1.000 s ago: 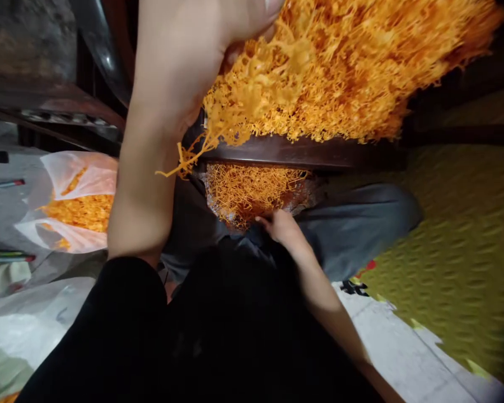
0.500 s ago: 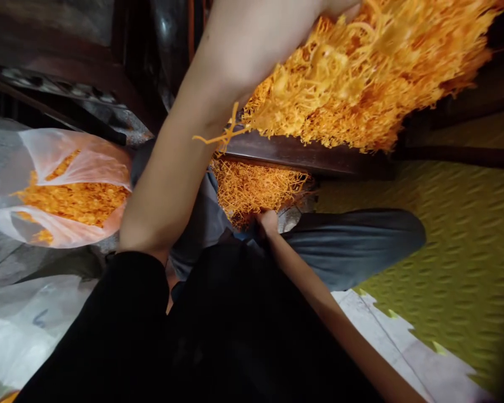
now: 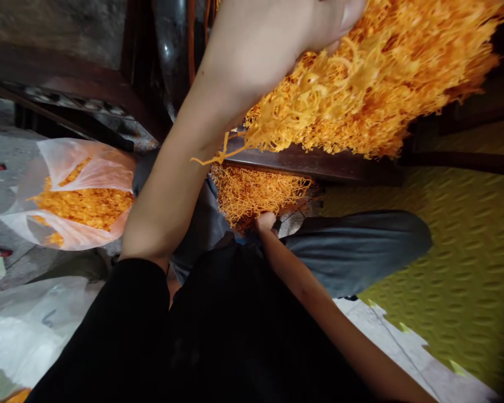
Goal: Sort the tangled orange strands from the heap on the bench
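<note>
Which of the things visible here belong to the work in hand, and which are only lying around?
Seemingly in the work:
upper orange heap, with the left hand at it
lower orange bunch, with the right hand beside it
open bag of orange pieces, perhaps, though neither hand is on it

Apparently lying around:
pale plastic, lower left
yellow-green mat

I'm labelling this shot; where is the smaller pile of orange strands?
In the head view, the smaller pile is near the centre, just below the dark wooden bar in the picture, with the right hand at its lower edge.
</note>
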`<state>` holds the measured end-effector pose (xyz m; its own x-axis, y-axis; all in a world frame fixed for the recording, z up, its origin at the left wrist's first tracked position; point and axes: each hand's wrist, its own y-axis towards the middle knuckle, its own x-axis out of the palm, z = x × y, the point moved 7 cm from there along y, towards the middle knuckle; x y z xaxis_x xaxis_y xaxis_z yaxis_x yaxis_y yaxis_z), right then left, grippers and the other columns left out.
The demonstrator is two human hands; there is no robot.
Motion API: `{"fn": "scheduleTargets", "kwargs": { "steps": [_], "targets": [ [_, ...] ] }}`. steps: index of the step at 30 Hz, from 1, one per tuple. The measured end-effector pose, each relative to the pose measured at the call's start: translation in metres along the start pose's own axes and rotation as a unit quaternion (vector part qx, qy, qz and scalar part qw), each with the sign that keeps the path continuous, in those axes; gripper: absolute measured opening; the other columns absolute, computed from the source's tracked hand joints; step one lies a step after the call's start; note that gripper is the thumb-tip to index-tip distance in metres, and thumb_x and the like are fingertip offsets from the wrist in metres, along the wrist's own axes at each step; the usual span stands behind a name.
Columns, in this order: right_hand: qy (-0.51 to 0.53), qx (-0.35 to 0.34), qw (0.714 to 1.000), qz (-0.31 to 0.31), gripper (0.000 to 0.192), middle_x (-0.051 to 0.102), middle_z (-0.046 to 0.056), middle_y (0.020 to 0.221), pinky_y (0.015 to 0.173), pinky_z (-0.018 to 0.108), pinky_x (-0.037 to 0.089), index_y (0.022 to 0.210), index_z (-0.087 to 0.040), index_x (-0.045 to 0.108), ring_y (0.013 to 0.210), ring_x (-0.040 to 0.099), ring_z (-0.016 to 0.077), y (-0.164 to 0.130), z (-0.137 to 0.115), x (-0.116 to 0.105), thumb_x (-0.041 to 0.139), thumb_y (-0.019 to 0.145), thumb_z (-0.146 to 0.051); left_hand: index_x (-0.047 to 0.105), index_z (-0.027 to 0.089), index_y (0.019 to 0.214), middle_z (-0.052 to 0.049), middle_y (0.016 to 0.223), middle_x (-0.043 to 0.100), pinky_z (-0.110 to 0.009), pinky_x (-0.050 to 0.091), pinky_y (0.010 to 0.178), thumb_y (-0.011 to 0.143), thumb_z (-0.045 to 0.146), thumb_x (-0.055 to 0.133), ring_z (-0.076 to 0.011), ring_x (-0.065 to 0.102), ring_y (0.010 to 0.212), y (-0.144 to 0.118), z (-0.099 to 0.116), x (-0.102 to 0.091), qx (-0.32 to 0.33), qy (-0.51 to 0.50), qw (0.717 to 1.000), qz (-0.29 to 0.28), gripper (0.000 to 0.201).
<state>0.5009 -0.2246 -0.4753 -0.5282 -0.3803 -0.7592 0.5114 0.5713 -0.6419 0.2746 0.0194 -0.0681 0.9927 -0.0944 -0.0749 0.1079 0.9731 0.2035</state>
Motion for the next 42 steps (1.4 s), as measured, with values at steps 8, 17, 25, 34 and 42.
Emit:
{"fn": "scheduleTargets", "kwargs": {
  "steps": [8,17,25,34,42],
  "targets": [
    [0.114,0.04,0.993,0.015,0.03,0.067,0.012,0.121,0.096,0.042,0.058,0.12,-0.012,0.066,0.109,0.067,0.0216,-0.013,-0.008,-0.014,0.066,0.1,-0.035,0.065,0.004,0.067,0.008,0.057,0.064,-0.009,0.048,0.055,0.076,-0.007,0.077,-0.0002,0.062,0.056,-0.001,-0.005,0.003,0.036,-0.132,0.991,-0.003,0.019],
    [0.32,-0.022,0.94,-0.119,0.027,0.07,0.003,0.085,0.063,0.026,0.053,0.095,-0.013,0.067,0.067,0.062,0.0122,-0.053,0.0,-0.051,0.072,0.091,-0.039,0.069,0.007,0.066,0.008,0.05,0.064,-0.015,0.029,0.036,0.077,-0.003,0.075,-0.0017,0.048,0.041,-0.001,-0.006,0.001,0.047,-0.085,0.995,0.027,0.017],
    [0.493,-0.067,0.801,-0.333,0.048,0.068,0.003,0.082,0.041,0.017,0.022,0.088,-0.017,0.066,0.053,0.044,0.0053,-0.114,-0.001,-0.098,0.092,0.061,-0.047,0.07,0.015,0.065,0.006,0.055,0.067,-0.02,0.029,0.035,0.077,0.002,0.077,-0.0025,0.05,0.041,0.004,-0.009,0.004,0.085,-0.101,0.989,-0.061,0.019],
    [0.551,-0.051,0.748,-0.366,0.043,0.067,0.003,0.08,0.037,0.015,0.019,0.085,-0.017,0.062,0.053,0.048,0.0051,-0.12,-0.012,-0.096,0.093,0.067,-0.041,0.07,0.023,0.068,0.005,0.059,0.07,-0.026,0.029,0.034,0.07,0.015,0.084,-0.0052,0.046,0.041,0.004,-0.013,0.007,0.105,-0.163,0.977,-0.087,0.016],
    [0.582,-0.017,0.737,-0.343,0.043,0.065,0.0,0.081,0.037,0.014,0.019,0.087,-0.017,0.063,0.051,0.045,0.0033,-0.122,-0.009,-0.086,0.095,0.063,-0.034,0.071,0.023,0.07,0.003,0.063,0.072,-0.027,0.032,0.035,0.076,0.007,0.081,-0.0062,0.049,0.042,0.003,-0.012,0.002,0.101,-0.136,0.98,-0.1,0.02]
  ]
}}
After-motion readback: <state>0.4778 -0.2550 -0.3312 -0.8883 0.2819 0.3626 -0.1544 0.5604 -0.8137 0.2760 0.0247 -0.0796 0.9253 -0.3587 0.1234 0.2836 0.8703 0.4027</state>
